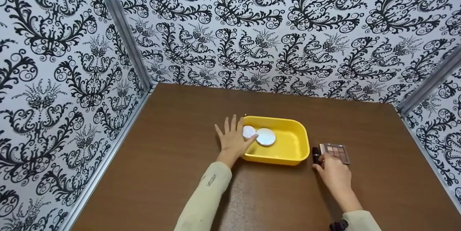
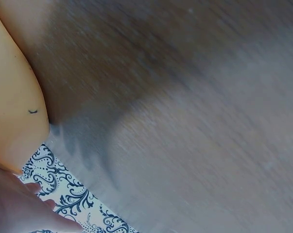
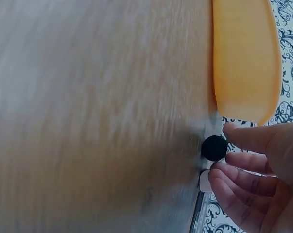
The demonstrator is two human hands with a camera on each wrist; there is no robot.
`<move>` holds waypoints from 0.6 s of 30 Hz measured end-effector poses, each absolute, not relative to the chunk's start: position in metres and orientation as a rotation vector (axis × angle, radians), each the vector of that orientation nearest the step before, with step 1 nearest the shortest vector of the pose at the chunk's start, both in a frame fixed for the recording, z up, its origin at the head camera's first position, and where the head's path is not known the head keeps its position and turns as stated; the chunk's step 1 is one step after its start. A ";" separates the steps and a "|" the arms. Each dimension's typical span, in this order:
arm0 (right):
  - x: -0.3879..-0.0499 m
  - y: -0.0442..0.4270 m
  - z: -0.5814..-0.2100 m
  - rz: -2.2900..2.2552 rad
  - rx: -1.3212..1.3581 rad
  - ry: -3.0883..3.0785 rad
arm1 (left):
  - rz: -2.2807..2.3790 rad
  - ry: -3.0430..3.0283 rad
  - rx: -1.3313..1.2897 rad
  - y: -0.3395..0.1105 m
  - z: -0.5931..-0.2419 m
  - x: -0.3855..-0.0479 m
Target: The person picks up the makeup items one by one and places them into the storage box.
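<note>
Black and glossy, the slim tube [image 1: 316,154] lay on the brown wooden table [image 1: 173,173], just right of the yellow tub [image 1: 275,160]. Its long axis ran away from the person, one end towards the patterned wall [image 1: 252,36], and the round end faced the person. The right hand [image 1: 335,173] reached in over that near end, thumb on the tub side and curved fingers on the other; whether they had closed in a pinch, I could not tell. A pale stick [image 1: 322,148] lay close alongside the tube, roughly parallel to it, with the clear-edged palette [image 1: 338,152] of brownish squares beyond it to the right.

Lengthwise, the tub ran left to right across the table. Over its left end, the left hand [image 1: 233,140] was spread wide, fingers towards the wall and thumb stretched out rightwards to the edge of the larger white disc [image 1: 266,137]; whether the palm pressed on the rim was hidden. The smaller white disc [image 1: 248,132] lay beside the larger one, inside the tub.
</note>
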State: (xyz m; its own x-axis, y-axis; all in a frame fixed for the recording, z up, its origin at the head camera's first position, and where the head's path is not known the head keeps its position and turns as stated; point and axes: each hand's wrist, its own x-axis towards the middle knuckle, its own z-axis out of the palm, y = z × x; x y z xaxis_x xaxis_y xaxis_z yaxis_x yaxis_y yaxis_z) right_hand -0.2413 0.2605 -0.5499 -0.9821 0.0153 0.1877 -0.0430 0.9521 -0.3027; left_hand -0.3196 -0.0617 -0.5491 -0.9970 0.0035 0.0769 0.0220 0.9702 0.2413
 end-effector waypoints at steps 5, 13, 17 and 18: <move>-0.239 0.258 -0.550 0.460 0.035 -2.906 | -0.381 -3.037 -0.019 -0.061 -0.549 -0.319; -0.237 0.255 -0.548 0.428 0.066 -2.912 | -0.394 -3.033 -0.018 -0.061 -0.549 -0.320; -0.235 0.255 -0.548 0.423 0.068 -2.913 | -0.356 -3.039 -0.015 -0.061 -0.551 -0.321; -0.235 0.255 -0.548 0.426 0.070 -2.913 | -0.344 -3.042 -0.013 -0.061 -0.552 -0.321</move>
State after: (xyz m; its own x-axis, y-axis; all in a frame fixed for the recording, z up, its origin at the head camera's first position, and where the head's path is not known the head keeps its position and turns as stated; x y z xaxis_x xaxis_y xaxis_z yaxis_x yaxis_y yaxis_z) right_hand -0.2345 0.2548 -0.5480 -0.9796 -0.0181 0.1999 -0.0746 0.9575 -0.2785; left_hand -0.3213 -0.0613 -0.5516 -0.9967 -0.0004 0.0810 0.0177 0.9747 0.2229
